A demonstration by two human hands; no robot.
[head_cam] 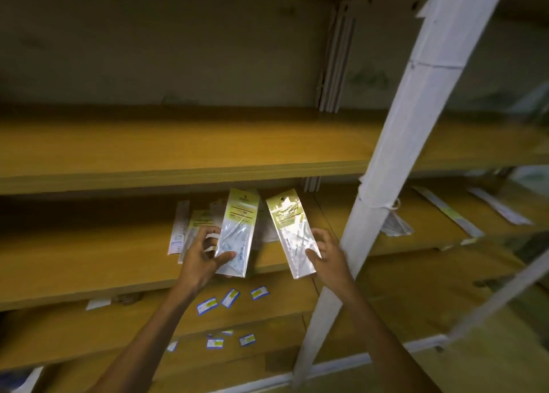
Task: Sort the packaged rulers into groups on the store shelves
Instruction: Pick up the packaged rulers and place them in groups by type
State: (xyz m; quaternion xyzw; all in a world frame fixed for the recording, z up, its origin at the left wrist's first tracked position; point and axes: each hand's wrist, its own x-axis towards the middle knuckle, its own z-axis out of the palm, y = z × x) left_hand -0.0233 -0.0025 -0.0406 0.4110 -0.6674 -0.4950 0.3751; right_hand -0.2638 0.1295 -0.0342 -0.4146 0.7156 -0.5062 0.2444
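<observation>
Left hand (pixel 205 251) holds packet (pixel 236 232); right hand (pixel 325 251) — another (pixel 292 232)

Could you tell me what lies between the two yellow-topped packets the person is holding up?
In the head view, between the left packet and right packet shows another packet lying on the wooden shelf behind them.

Left arm: reaching forward and up from the lower left, bare forearm extended.
Left hand (pixel 205 254): gripping a ruler packet (pixel 236 235) — thumb lying across its lower front, fingers spreading behind.
Right arm: stretching up from the lower right.
Right hand (pixel 325 251): holding a second ruler packet (pixel 292 232) — thumb on its lower edge, fingers curling behind.
</observation>
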